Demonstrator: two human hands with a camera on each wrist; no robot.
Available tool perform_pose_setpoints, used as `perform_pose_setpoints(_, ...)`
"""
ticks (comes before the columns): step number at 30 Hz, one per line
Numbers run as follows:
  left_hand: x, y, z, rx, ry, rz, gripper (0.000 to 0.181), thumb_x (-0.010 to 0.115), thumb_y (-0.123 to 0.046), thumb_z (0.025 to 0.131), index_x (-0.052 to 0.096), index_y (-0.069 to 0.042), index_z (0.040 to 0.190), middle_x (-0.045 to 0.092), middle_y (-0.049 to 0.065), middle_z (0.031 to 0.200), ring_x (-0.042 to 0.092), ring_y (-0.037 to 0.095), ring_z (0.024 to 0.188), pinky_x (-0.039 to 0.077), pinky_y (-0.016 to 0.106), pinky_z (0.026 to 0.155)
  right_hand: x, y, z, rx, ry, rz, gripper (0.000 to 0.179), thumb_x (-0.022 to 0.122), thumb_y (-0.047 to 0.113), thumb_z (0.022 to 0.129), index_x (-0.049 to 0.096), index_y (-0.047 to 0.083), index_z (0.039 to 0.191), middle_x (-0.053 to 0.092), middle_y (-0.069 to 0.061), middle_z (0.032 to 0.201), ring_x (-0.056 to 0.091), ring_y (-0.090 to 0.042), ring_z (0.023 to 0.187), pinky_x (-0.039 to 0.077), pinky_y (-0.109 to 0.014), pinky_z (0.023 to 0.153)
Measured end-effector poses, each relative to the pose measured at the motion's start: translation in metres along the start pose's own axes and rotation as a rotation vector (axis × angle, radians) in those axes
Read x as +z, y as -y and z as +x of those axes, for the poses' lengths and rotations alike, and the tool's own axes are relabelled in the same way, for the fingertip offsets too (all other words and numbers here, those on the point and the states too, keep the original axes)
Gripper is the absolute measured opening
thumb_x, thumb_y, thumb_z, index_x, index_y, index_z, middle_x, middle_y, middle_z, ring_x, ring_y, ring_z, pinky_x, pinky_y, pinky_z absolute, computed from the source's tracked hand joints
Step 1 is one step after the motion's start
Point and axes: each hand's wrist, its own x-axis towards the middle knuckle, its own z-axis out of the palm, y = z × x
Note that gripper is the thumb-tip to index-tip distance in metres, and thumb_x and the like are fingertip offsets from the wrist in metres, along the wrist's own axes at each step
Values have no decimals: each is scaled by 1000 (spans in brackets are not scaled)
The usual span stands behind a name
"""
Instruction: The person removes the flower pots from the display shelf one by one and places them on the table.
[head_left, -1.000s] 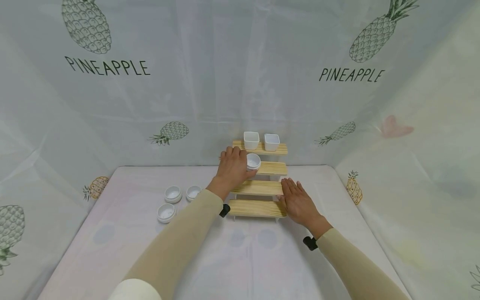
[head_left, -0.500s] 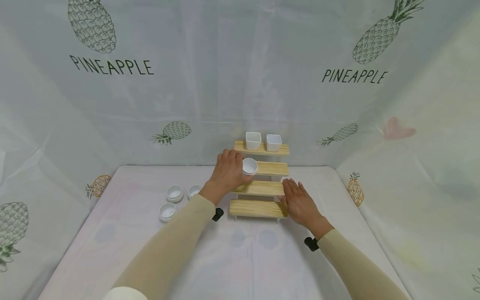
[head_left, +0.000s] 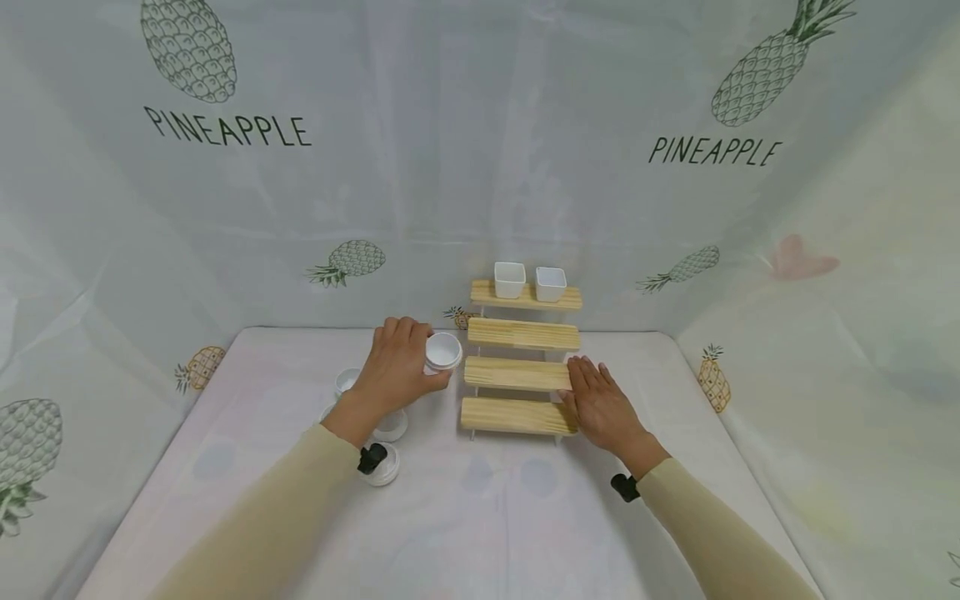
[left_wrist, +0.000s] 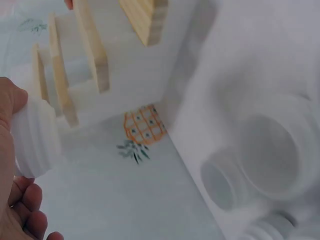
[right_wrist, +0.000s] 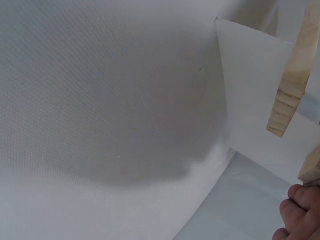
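My left hand (head_left: 395, 364) holds a white round ramekin (head_left: 443, 352), thumb below and fingers behind its rim. It is left of a four-step wooden display stand (head_left: 522, 334), above the table. The left wrist view shows the ramekin's ridged side (left_wrist: 36, 137) against the fingers. My right hand (head_left: 600, 406) rests with straight fingers at the right end of the stand's lower steps. In the right wrist view, its fingers (right_wrist: 300, 207) are right at the end of a wooden step (right_wrist: 310, 167). The palm is hidden.
Two white square bowls (head_left: 510, 281) stand on the top step. Several round ramekins (head_left: 381, 467) are on the table (head_left: 480, 533), partly covered by my left arm. Behind the stand hangs a pineapple-print cloth (head_left: 465, 167), which also runs along both sides.
My left hand has carried the ramekin left and toward me, away from the second-highest step, which shows fully now. My right hand keeps its place at the stand.
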Motion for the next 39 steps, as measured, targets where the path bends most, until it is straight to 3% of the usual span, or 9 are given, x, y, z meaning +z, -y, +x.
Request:
perform_pose_setpoints(11,-37,57,-90,-90,-1,15,70,88,-39,80,59,6,126,59,21,117,47,41,111,37,58,98,2,-2,0,-19,-8,-16,65,40,34,115,29,-12,160,35,-29,165,31,-44,156,22,-58,128)
perform_pose_setpoints(16,-38,76,-127,-82,-39,50,68,91,-37,76,60,7,119,61,22,108,51,43,104,40,58,89,2,-2,0,-16,-3,-8,66,40,35,115,29,-11,160,35,-29,166,31,-44,157,21,-58,128)
perform_pose_setpoints(21,-28,86,-156,-95,-6,67,68,92,-38,74,61,5,117,61,20,105,52,43,101,42,57,85,3,-2,0,-16,-7,6,65,41,34,115,29,-11,160,35,-29,165,30,-44,157,21,-59,128)
perform_pose_setpoints(28,-4,96,-181,-136,21,52,67,92,-37,72,61,4,115,60,17,104,53,41,99,42,56,84,3,-2,1,-11,-4,4,65,41,34,115,28,-12,160,35,-30,165,31,-45,156,21,-59,128)
perform_pose_setpoints(34,15,100,-190,-116,-33,64,66,93,-37,69,62,3,112,60,16,99,53,39,94,42,52,78,3,-1,1,-3,-1,6,67,41,35,115,27,-11,160,35,-30,165,30,-45,157,20,-59,128)
perform_pose_setpoints(39,21,100,-194,-146,-13,68,64,91,-37,72,62,3,112,60,16,100,53,39,95,42,52,79,4,-2,2,-9,-5,-2,66,41,34,115,27,-12,160,35,-30,165,31,-45,156,21,-59,128)
